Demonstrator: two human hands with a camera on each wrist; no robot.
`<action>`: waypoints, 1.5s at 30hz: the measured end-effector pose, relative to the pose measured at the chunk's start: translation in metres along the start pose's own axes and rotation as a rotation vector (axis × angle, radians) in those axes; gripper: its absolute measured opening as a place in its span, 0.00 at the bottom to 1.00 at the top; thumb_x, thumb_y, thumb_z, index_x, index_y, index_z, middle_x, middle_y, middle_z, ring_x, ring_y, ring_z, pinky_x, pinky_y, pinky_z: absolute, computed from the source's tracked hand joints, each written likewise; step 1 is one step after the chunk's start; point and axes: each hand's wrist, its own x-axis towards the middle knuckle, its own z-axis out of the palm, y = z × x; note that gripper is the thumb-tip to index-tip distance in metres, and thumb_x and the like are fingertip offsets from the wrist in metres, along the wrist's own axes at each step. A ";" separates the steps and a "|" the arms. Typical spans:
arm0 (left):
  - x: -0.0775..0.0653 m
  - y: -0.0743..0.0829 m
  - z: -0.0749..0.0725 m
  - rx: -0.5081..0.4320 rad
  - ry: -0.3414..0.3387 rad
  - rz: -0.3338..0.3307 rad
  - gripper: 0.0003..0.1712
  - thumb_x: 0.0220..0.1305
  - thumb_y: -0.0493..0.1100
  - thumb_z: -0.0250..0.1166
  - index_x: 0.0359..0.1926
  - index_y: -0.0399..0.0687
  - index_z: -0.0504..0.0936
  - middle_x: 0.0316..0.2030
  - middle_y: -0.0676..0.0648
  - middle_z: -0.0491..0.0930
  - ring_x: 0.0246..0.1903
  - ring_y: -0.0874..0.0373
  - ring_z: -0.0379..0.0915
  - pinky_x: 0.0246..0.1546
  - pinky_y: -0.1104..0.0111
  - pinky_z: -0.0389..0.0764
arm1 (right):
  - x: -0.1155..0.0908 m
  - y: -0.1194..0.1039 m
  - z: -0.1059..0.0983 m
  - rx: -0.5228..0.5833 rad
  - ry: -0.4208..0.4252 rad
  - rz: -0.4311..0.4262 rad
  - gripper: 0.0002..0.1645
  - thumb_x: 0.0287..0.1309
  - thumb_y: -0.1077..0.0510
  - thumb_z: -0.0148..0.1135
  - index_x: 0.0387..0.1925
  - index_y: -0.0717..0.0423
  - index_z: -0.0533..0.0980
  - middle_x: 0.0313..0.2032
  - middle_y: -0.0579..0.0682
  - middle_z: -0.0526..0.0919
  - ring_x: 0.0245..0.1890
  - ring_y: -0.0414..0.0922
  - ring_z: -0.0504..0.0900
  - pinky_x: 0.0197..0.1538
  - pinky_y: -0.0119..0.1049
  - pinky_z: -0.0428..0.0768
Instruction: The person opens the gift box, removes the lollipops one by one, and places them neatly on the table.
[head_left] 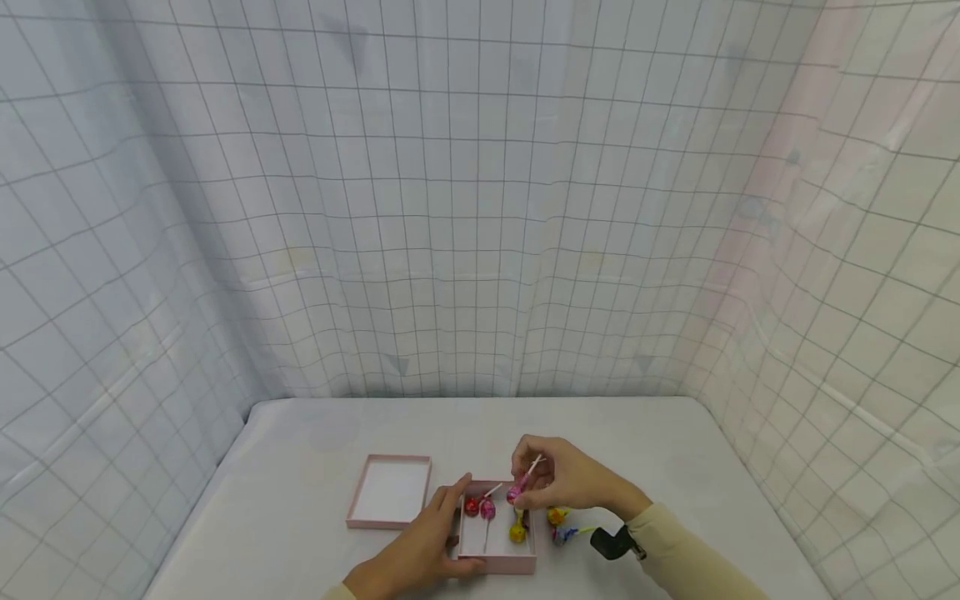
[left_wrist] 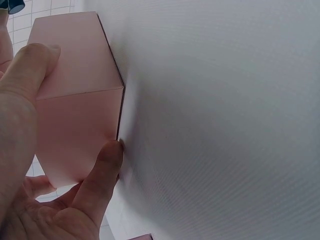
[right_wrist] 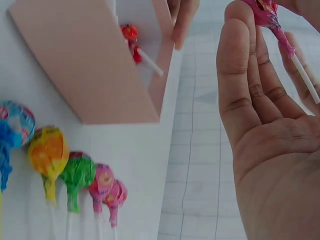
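Note:
A pink box (head_left: 497, 565) with a white inside stands on the table. My left hand (head_left: 426, 533) grips it, thumb on the near wall and fingers along the left side; the left wrist view shows the thumb on the pink wall (left_wrist: 75, 65). Between thumb and fingers, my right hand (head_left: 566, 475) pinches a pink-wrapped lollipop (head_left: 514, 493) above the box, its white stick pointing up. Inside the box lie a red lollipop (head_left: 471, 506), a pink one (head_left: 487, 509) and a yellow one (head_left: 517, 532). Part of the box's right side is hidden by the right hand.
Left of the box lies its shallow lid (head_left: 390, 492), white inside facing up. Right of the box, several lollipops lie in a row, among them a blue one (right_wrist: 17, 122), an orange-yellow one (right_wrist: 48, 150) and a green one (right_wrist: 79, 170). Gridded white curtains (head_left: 480, 208) surround the table.

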 end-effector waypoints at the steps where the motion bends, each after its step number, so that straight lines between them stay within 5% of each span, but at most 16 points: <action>1: 0.000 0.000 0.000 -0.002 -0.004 -0.009 0.74 0.65 0.63 0.88 0.94 0.42 0.51 0.75 0.35 0.73 0.55 0.58 0.78 0.56 0.64 0.94 | -0.002 0.001 -0.002 0.004 0.006 -0.005 0.20 0.71 0.57 0.83 0.56 0.60 0.84 0.52 0.63 0.90 0.45 0.38 0.94 0.51 0.34 0.95; 4: 0.002 0.001 0.000 -0.004 -0.021 -0.053 0.76 0.64 0.66 0.88 0.95 0.46 0.50 0.77 0.35 0.73 0.57 0.55 0.78 0.63 0.56 0.94 | -0.008 0.006 -0.010 0.011 0.019 -0.012 0.19 0.74 0.58 0.80 0.60 0.63 0.88 0.56 0.68 0.91 0.48 0.38 0.95 0.53 0.35 0.96; 8: 0.003 0.002 0.001 -0.003 -0.027 -0.082 0.77 0.63 0.67 0.88 0.96 0.49 0.49 0.78 0.36 0.72 0.61 0.51 0.78 0.69 0.47 0.90 | -0.015 0.013 -0.019 -0.003 0.052 -0.001 0.14 0.75 0.59 0.79 0.57 0.59 0.91 0.55 0.63 0.95 0.49 0.39 0.96 0.56 0.34 0.95; 14: 0.004 0.003 0.000 0.007 -0.030 -0.098 0.78 0.62 0.67 0.89 0.96 0.49 0.49 0.79 0.36 0.72 0.64 0.49 0.78 0.72 0.44 0.88 | -0.027 0.024 -0.030 -0.061 0.131 0.045 0.10 0.74 0.57 0.81 0.53 0.50 0.92 0.51 0.55 0.96 0.48 0.39 0.94 0.57 0.32 0.94; 21: 0.003 0.005 -0.001 0.009 -0.028 -0.100 0.78 0.62 0.66 0.89 0.96 0.48 0.48 0.80 0.34 0.71 0.67 0.46 0.79 0.72 0.42 0.87 | -0.043 0.042 -0.042 -0.050 0.197 0.097 0.12 0.74 0.59 0.81 0.53 0.56 0.89 0.53 0.60 0.91 0.48 0.39 0.94 0.57 0.31 0.93; 30: 0.003 0.005 -0.001 0.009 -0.029 -0.103 0.78 0.63 0.66 0.89 0.95 0.48 0.49 0.80 0.35 0.71 0.67 0.45 0.79 0.74 0.42 0.85 | -0.057 0.061 -0.054 -0.240 0.309 0.131 0.09 0.75 0.52 0.81 0.51 0.44 0.90 0.48 0.44 0.95 0.48 0.35 0.90 0.56 0.30 0.91; 38: 0.002 0.005 -0.001 -0.003 -0.036 -0.105 0.77 0.63 0.66 0.89 0.96 0.48 0.48 0.80 0.36 0.70 0.69 0.44 0.78 0.74 0.42 0.85 | -0.064 0.071 -0.055 -0.390 0.421 0.191 0.16 0.78 0.54 0.79 0.58 0.58 0.91 0.50 0.45 0.97 0.48 0.34 0.90 0.57 0.36 0.92; 45: 0.003 0.004 0.000 0.005 -0.039 -0.114 0.77 0.63 0.65 0.89 0.95 0.48 0.49 0.78 0.37 0.71 0.67 0.46 0.79 0.74 0.42 0.85 | -0.067 0.086 -0.049 -0.485 0.476 0.286 0.11 0.74 0.60 0.80 0.54 0.53 0.92 0.49 0.44 0.96 0.50 0.43 0.92 0.58 0.42 0.92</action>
